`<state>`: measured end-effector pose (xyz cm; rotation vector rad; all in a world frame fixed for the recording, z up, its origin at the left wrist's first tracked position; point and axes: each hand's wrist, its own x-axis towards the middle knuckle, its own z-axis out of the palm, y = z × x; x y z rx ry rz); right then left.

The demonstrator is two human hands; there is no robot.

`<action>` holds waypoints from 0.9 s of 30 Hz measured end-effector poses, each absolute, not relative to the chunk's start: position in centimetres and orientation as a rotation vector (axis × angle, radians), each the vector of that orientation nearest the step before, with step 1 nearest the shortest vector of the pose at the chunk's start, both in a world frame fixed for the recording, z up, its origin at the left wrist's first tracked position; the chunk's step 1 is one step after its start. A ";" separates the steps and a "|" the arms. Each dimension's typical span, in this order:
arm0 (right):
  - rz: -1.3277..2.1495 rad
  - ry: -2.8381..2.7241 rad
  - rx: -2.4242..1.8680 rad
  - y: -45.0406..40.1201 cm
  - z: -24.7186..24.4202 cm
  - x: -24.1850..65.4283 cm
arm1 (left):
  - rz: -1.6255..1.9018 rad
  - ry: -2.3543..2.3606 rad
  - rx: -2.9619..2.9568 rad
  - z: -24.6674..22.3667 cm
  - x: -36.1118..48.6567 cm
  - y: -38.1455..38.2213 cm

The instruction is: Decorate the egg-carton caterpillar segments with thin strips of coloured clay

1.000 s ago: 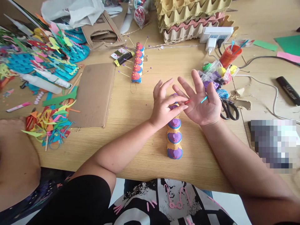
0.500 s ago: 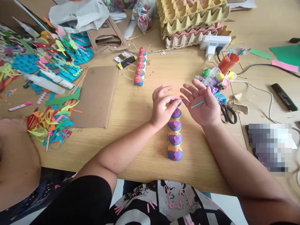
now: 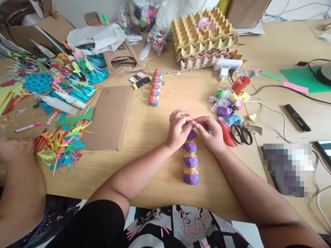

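A strip of egg carton [image 3: 190, 162] lies lengthwise before me, its orange bumps capped with purple and blue clay and small red marks. Over its far end, my left hand [image 3: 179, 130] pinches a tiny red piece [image 3: 195, 122], which looks like clay. My right hand [image 3: 211, 136] is closed, its fingertips meeting the left ones at the red piece. A thin blue stick [image 3: 209, 132] pokes out of the right hand, mostly hidden by the fingers. Farther off stands a second carton strip [image 3: 155, 90] in red and blue, with purple-tipped sticks along its sides.
Black-handled scissors [image 3: 241, 133] and bagged coloured clay [image 3: 224, 108] lie right of my hands. An orange cup [image 3: 240, 85], power strip [image 3: 228, 64] and cables are beyond. At left are cardboard [image 3: 110, 117], paper scraps [image 3: 60, 148] and another person's arm [image 3: 22, 179]. Stacked egg trays [image 3: 204, 38] stand behind.
My right hand has turned from an open palm with the blue stick across it to curled fingers meeting the left fingertips. The view has tilted up, showing more of the table's back.
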<state>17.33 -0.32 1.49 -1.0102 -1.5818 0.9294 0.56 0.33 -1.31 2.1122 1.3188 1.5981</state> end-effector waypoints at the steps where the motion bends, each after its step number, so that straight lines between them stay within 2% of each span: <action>1: 0.939 -1.571 -1.017 -0.2 1.4 17.4 | 1.614 1.309 2.100 -1.3 0.6 0.4; 15: 0.983 -1.532 -0.957 0.0 1.1 17.5 | 1.596 1.239 1.998 -0.9 0.8 0.2; 27: 0.960 -1.453 -1.108 0.2 1.2 17.7 | 1.502 1.319 2.022 -0.2 0.7 -0.2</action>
